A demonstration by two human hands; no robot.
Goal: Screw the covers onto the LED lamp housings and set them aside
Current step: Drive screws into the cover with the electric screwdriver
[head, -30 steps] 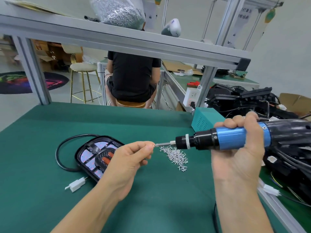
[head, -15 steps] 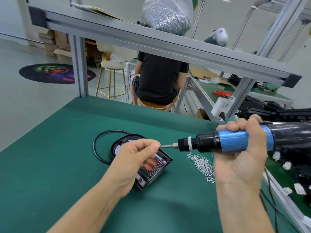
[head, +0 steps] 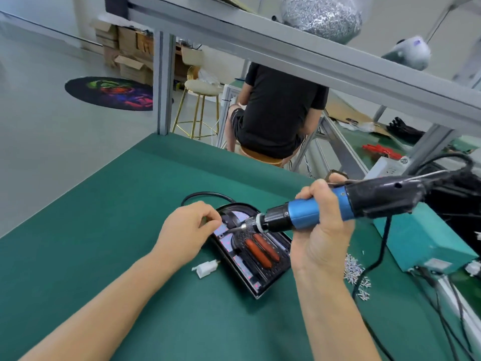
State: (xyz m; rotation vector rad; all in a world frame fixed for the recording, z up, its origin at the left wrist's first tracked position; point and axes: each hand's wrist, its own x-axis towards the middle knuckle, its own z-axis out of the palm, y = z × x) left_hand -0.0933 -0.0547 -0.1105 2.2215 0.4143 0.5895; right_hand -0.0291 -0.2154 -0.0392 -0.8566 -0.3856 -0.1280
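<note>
On green table (head: 104, 230): one lamp housing (head: 260, 259); right hand (head: 322, 230) grips one screwdriver (head: 302, 217); left hand (head: 187, 233) pinching, contents unclear.

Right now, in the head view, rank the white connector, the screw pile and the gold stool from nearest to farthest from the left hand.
1. White connector: on the mat just below the left hand, beside the lamp housing.
2. Screw pile: on the mat's right side, past the right hand.
3. Gold stool: on the floor beyond the bench.

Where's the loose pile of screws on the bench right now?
The pile of screws lies on the green mat at the right of the head view, between the lamp housing and the teal box, beside the right hand's wrist.
</note>
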